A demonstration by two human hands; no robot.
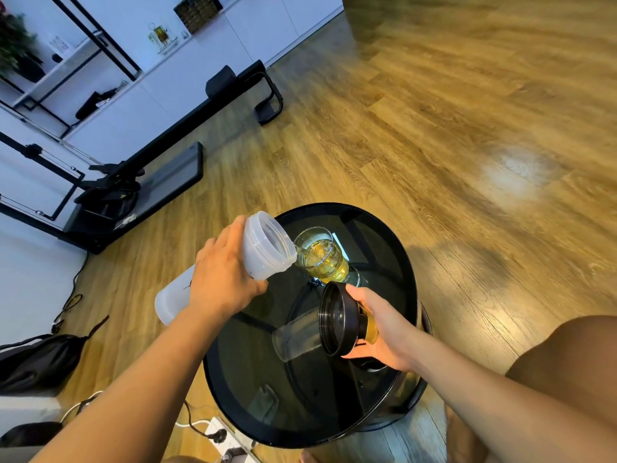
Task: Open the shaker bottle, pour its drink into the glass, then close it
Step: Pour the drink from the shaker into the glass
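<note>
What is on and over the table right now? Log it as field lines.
bottle: open shaker bottle, tipped with its mouth at the rim of the glass
glass: glass upright on the table, holding yellow drink
lid: black lid off the bottle, above the table
left hand: left hand wrapped round the bottle
right hand: right hand holding the lid
table: round dark glass table

The shaker bottle [213,282] is frosted, milky white. Its lid [337,319] is black with a gold-yellow cap part. The glass [322,255] is clear, its drink amber-yellow. The round desk [394,248] has a dark smoked-glass top and black rim. The floor [434,128] shows warm brown wood grain in planks.
</note>
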